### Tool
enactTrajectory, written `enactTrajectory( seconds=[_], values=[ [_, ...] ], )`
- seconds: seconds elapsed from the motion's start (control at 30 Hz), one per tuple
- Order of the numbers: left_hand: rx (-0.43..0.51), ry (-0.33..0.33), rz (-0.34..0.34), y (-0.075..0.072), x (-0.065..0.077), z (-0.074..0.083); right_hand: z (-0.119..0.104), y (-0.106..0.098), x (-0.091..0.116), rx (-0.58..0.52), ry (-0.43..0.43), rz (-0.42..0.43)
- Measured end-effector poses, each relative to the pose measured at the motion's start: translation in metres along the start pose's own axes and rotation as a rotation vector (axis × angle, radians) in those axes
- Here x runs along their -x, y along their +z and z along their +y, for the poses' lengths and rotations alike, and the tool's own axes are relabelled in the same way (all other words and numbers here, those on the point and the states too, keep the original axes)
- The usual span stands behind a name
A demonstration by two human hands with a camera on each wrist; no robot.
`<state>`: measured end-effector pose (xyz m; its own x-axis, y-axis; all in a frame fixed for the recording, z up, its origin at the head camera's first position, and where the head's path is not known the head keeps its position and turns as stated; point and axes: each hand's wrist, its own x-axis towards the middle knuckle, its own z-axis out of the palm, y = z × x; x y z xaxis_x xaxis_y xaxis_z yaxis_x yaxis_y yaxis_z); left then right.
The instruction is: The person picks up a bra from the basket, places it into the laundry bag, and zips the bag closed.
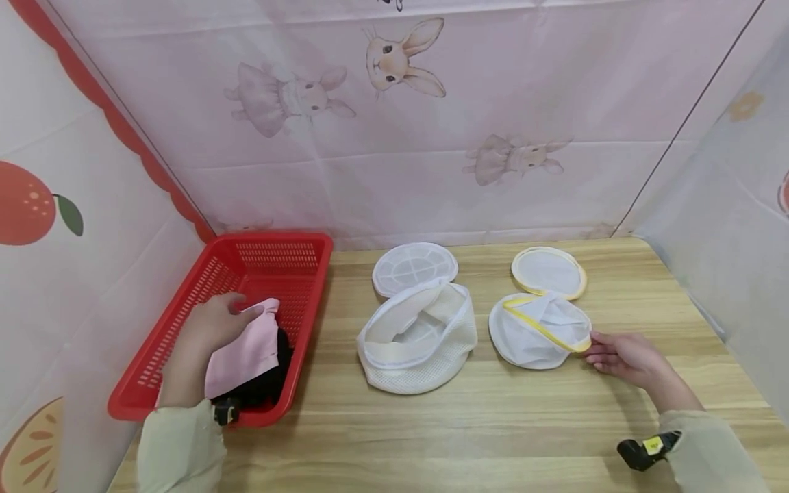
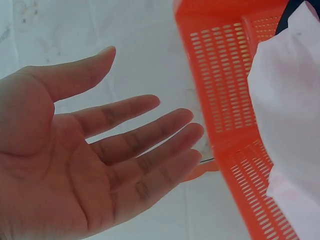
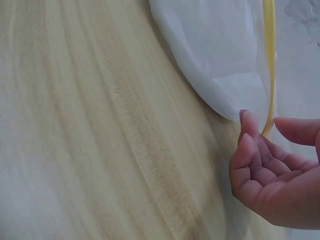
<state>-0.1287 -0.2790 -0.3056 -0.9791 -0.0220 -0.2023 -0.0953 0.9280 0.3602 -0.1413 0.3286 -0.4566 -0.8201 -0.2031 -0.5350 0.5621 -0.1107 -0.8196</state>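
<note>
My left hand [image 1: 216,325] hovers over the red basket [image 1: 320,287], fingers spread and nothing held, as the left wrist view also shows. Under it lies a pink cloth [image 1: 249,356] on top of black fabric [image 1: 265,387] in the basket's near part. On the right, my right hand [image 1: 629,359] pinches the yellow-trimmed rim of a small white mesh laundry bag [image 1: 524,342] between thumb and fingers. That bag's mouth is partly raised. Its round lid [image 1: 548,272], edged in pale yellow, lies flopped back behind it.
A larger cream mesh laundry bag [image 1: 425,370] stands open mid-table, its white round lid [image 1: 416,269] folded back behind it. Printed cloth [image 1: 394,171] hangs at the back and sides of the wooden table [image 1: 431,445].
</note>
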Motion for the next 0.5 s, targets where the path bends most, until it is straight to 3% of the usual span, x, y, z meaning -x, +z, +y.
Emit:
enactTrajectory(
  seconds=[0.13, 0.33, 0.5],
  values=[
    [-0.018, -0.049, -0.075, 0.0, -0.015, -0.002, -0.002, 0.0, 0.0, -0.04, -0.01, 0.018],
    [-0.027, -0.095, -0.084, 0.003, -0.032, 0.005, -0.009, 0.004, 0.002, -0.037, -0.053, 0.047],
    [-0.065, -0.173, -0.115, 0.008, -0.043, 0.013, -0.012, 0.007, 0.003, -0.005, -0.076, 0.062]
  ],
)
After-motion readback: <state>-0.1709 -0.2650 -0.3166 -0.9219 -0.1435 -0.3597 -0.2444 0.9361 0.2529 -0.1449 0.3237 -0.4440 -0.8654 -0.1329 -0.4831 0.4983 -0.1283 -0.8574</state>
